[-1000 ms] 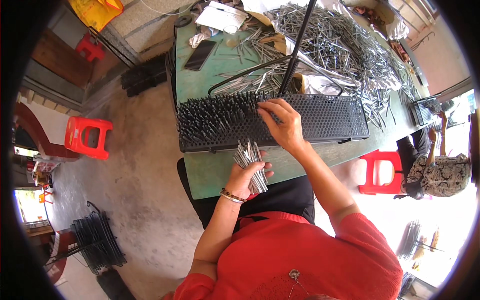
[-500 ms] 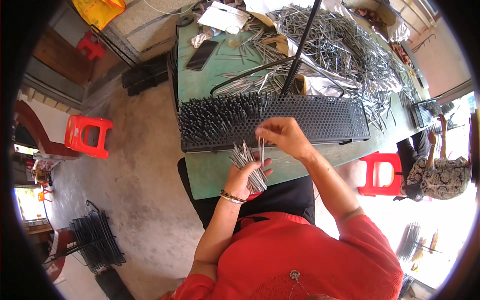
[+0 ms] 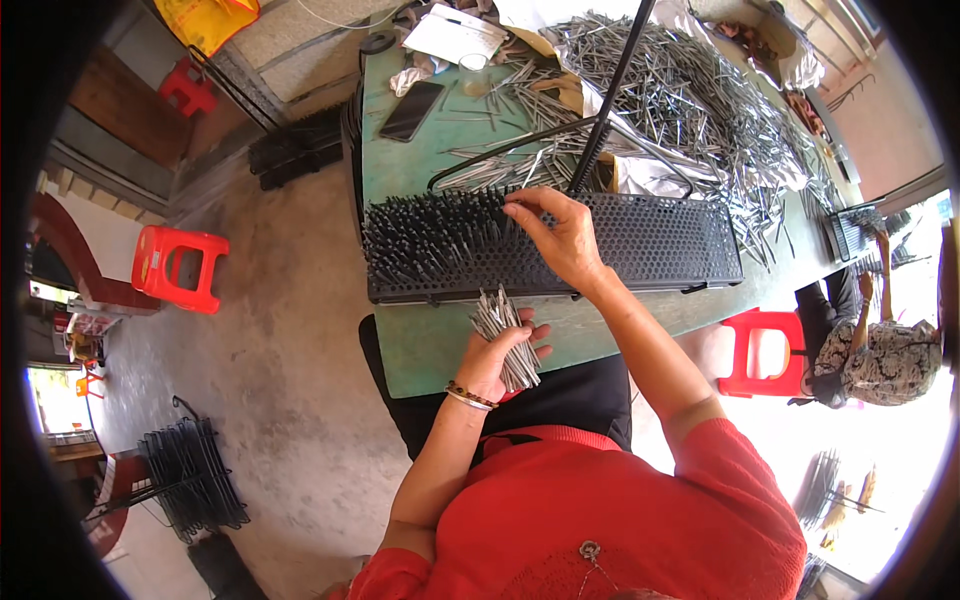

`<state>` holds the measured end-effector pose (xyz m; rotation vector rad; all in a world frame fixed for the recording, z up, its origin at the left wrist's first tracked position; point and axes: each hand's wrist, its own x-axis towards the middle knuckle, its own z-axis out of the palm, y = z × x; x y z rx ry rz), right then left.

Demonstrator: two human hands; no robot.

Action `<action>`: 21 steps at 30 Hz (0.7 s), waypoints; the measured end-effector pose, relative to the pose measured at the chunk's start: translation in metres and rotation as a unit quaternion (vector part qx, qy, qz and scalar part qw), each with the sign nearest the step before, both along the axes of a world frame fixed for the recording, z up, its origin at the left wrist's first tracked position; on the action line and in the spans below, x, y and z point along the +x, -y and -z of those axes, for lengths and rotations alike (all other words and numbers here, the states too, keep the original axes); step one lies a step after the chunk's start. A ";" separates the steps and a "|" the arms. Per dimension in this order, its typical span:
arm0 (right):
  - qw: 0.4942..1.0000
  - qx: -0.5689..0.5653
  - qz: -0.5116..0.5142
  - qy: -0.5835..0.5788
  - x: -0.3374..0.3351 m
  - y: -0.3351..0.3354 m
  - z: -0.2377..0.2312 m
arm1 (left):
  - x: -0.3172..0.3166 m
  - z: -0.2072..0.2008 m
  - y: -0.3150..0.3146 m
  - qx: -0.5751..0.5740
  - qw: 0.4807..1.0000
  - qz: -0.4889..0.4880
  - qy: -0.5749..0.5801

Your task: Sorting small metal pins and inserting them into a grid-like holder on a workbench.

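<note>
My left hand is closed round a bundle of thin metal rods, held upright in front of the table's near edge. Beyond it lies a long black perforated rack, with dark rods standing packed in the holes of its left part. My right hand reaches over the rack with thumb and forefinger pinched together at the right edge of the standing rods. What sits between those fingertips is too small to make out.
A large heap of loose rods covers the green table's back right. A black bar frame rises behind the rack. A phone lies back left. Red stools stand either side; another person works at the far right.
My right hand has moved from just above the bundle, where it pinched a thin rod, forward and slightly left to the standing rods. My left hand keeps its hold on the bundle.
</note>
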<state>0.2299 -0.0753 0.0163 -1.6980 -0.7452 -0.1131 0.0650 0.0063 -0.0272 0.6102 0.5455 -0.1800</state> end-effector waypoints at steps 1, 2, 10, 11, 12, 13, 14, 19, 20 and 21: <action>1.000 -0.002 0.005 0.003 -0.001 -0.001 0.000 | -0.001 0.000 0.000 0.000 1.000 0.000 0.000; 1.000 -0.005 0.010 0.006 -0.002 -0.001 -0.001 | -0.001 0.001 0.000 0.011 1.000 0.003 -0.003; 0.995 -0.030 0.045 0.083 -0.006 -0.003 0.006 | -0.001 0.001 -0.002 0.046 0.999 0.015 0.004; 0.992 -0.033 0.057 0.104 -0.006 -0.003 0.007 | -0.001 -0.001 -0.002 0.045 0.999 0.018 0.005; 0.992 -0.033 0.058 0.104 -0.006 -0.003 0.008 | 0.000 -0.002 -0.002 0.043 0.999 0.020 0.005; 0.989 -0.033 0.066 0.127 -0.005 -0.003 0.010 | 0.000 -0.003 -0.002 0.043 0.999 0.020 0.005; 0.986 -0.033 0.073 0.149 -0.005 -0.003 0.011 | -0.001 -0.004 -0.003 0.045 0.999 0.024 0.008; 0.975 -0.048 0.053 0.211 -0.004 -0.003 0.021 | -0.001 -0.005 -0.005 0.052 0.998 0.037 0.019; 0.970 -0.071 0.049 0.229 -0.003 -0.003 0.021 | -0.001 -0.005 -0.006 0.045 0.998 0.035 0.022; 0.970 -0.071 0.049 0.229 -0.003 -0.002 0.021 | -0.001 -0.005 -0.007 0.038 0.998 0.033 0.025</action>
